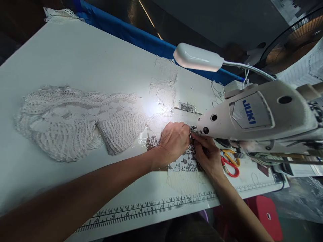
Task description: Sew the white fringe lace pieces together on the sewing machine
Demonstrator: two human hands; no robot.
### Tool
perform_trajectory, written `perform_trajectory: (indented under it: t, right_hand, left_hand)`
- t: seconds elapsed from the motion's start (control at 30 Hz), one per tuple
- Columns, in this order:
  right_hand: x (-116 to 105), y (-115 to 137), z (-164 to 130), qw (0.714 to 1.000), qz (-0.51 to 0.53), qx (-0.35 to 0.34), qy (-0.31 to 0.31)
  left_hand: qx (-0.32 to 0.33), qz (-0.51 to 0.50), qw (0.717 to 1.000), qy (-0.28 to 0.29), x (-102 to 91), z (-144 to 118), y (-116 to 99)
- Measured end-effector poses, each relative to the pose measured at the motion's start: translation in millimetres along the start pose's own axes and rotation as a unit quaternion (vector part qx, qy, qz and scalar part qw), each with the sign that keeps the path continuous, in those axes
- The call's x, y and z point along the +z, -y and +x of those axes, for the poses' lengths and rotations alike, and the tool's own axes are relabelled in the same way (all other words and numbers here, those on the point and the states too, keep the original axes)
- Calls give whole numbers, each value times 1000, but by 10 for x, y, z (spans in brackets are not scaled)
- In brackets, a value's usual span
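Lace (pixel 183 163) is held by the left hand's (pixel 174 138) curled fingers. Whether anything is pinched by the right hand's (pixel 209 156) bent fingers cannot be told.

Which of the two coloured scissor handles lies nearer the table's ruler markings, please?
The red handle: it sits between the ruler markings and the yellow handle, beside the right hand.

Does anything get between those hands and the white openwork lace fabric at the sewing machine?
Nothing visible does. The left hand lies on the white openwork lace fabric; the right hand touches it beside the white sewing machine. The red-handled scissors lie beyond the right hand, not between.
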State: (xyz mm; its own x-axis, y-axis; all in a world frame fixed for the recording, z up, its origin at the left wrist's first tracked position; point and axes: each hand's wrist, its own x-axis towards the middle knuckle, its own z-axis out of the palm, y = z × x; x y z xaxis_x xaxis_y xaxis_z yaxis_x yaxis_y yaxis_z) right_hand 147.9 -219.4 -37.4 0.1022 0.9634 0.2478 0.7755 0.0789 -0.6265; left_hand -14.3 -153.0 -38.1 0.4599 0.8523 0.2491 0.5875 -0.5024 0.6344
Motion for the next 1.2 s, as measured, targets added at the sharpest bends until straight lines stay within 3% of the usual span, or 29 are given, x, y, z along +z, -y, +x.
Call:
perform_trajectory:
  t: [1.2]
  right_hand:
    - [17, 5, 10, 1000, 13, 12, -8]
  left_hand:
    - [2, -19, 1000, 14, -1, 3, 0]
